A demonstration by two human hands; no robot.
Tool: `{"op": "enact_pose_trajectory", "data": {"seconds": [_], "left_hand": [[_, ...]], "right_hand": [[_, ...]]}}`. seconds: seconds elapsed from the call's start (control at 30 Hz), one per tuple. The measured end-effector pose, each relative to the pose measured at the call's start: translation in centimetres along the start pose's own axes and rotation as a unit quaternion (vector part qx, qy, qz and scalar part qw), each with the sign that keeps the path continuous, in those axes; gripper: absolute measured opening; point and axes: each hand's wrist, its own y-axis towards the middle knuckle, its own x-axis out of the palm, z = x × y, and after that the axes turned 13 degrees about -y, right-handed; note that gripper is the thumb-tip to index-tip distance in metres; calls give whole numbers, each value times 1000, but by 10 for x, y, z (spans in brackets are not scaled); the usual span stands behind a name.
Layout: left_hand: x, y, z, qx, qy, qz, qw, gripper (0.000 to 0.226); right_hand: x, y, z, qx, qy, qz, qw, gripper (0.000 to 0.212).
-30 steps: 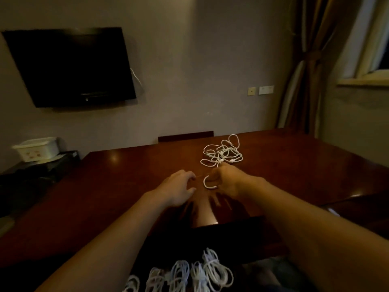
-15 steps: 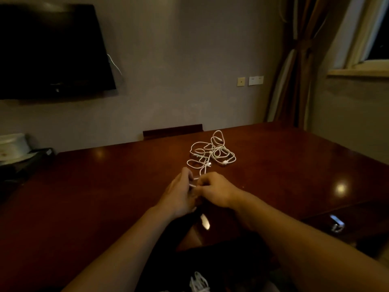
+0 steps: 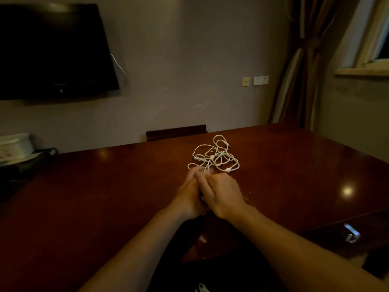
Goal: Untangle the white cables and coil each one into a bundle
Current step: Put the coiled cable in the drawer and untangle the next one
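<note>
A tangle of white cables (image 3: 214,157) lies on the dark red wooden table (image 3: 105,197), just beyond my hands. One strand runs from the tangle down into my fingertips. My left hand (image 3: 187,197) and my right hand (image 3: 225,194) are pressed together over the table's near middle, and both pinch that strand between their fingers. How much cable they hold is hidden between the palms. A bit of coiled white cable (image 3: 202,288) shows at the bottom edge, below the table.
A chair back (image 3: 175,131) stands behind the table's far edge. A dark TV (image 3: 52,51) hangs on the wall at left, above a white container (image 3: 14,144) on a side stand. A metal drawer handle (image 3: 351,234) is at lower right, curtains (image 3: 303,66) beyond.
My hands came together and moved forward to the tangle's near edge. The right hand's loose cable loop is now hidden between both hands. The view tilted up, hiding most coiled bundles below.
</note>
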Motion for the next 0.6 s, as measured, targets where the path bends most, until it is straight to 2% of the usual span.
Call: {"op": "enact_pose_trajectory", "data": {"seconds": [0.07,0.1,0.17,0.23,0.27,0.3,0.37,0.4,0.47,0.53,0.6], "left_hand": [[3,3,1,-5,19,-30,999,29],[5,3,-2,-9,9,-28,1000,20],[8,2,-7,-8,-30,31,999,10],[5,-2,-7,-42,-107,120,986,28],[3,-2,-8,-67,-148,162,973,36],[-1,-2,-4,-82,-181,196,960,41],[-8,0,-1,-101,-239,241,935,43],[-11,2,-1,-109,-275,254,921,42],[-14,4,-3,-119,-341,258,896,40],[-14,8,-9,-118,-353,258,892,38],[-16,8,-14,-108,-313,260,907,37]], "right_hand": [[2,3,2,30,7,15,999,68],[3,5,4,66,36,27,997,67],[6,9,12,154,108,88,978,63],[10,12,25,195,98,92,971,42],[13,11,32,197,63,49,977,23],[14,11,35,180,15,-20,983,17],[21,10,42,120,-60,-115,984,59],[24,11,42,109,-79,-131,982,69],[30,13,39,91,-98,-128,983,70],[35,19,41,87,-103,-123,983,44],[35,24,40,95,-79,-99,987,16]]}}
